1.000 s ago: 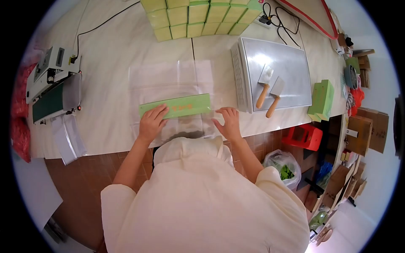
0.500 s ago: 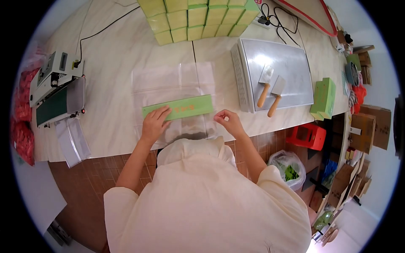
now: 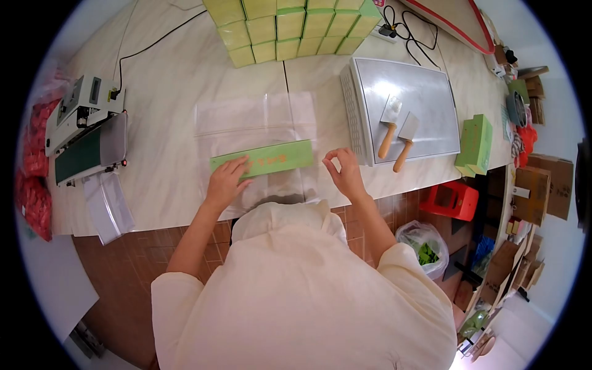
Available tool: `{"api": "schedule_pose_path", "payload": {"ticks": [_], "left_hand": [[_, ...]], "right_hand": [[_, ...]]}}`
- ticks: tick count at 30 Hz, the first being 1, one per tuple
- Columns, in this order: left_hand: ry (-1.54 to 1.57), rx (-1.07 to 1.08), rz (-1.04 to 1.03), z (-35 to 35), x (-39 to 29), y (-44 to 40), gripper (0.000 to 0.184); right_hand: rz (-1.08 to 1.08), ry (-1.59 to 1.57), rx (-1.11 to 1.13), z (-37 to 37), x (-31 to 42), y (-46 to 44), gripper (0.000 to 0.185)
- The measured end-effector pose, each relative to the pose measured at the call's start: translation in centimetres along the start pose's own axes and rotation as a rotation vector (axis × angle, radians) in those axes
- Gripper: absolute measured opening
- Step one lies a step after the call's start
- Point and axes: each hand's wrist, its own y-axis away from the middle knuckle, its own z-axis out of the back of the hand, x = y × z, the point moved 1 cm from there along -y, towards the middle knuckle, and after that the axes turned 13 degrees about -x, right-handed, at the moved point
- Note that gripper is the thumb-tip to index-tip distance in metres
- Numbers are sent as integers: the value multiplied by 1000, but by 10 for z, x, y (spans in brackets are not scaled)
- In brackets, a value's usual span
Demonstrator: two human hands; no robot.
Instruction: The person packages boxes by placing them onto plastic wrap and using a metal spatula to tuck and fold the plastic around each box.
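Note:
A long flat green box (image 3: pixel 280 158) with orange lettering lies on clear plastic film (image 3: pixel 246 120) on the table. My left hand (image 3: pixel 227 179) rests over the box's left end, fingers laid flat on top and thumb along the near edge. Just beyond the right end of the box, my right hand (image 3: pixel 346 174) is apart from it. Its thumb and index finger are bent together in a pinch, and I cannot make out whether anything thin is between them.
Stacked green boxes (image 3: pixel 287 28) stand at the back. To the right, a metal-topped unit (image 3: pixel 425 80) carries two wooden-handled scrapers (image 3: pixel 387 132), with more green boxes (image 3: pixel 473 145) beside it. A sealing machine (image 3: pixel 89 135) and plastic sleeves (image 3: pixel 108 206) sit left.
My right hand has lifted from near the film's right edge and moved slightly right and away from me. The left hand and the green box stay in place.

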Motion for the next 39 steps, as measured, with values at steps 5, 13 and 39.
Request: {"api": "schedule_pose_path", "payload": {"ticks": [5, 13, 39], "left_hand": [[30, 14, 0, -1, 1, 2, 23], [46, -17, 48, -1, -5, 2, 21], [6, 130, 75, 6, -16, 2, 65]], "right_hand": [[156, 76, 46, -2, 23, -1, 26], [-353, 33, 161, -35, -61, 80, 61], [254, -14, 37, -12, -4, 32, 15]]}}
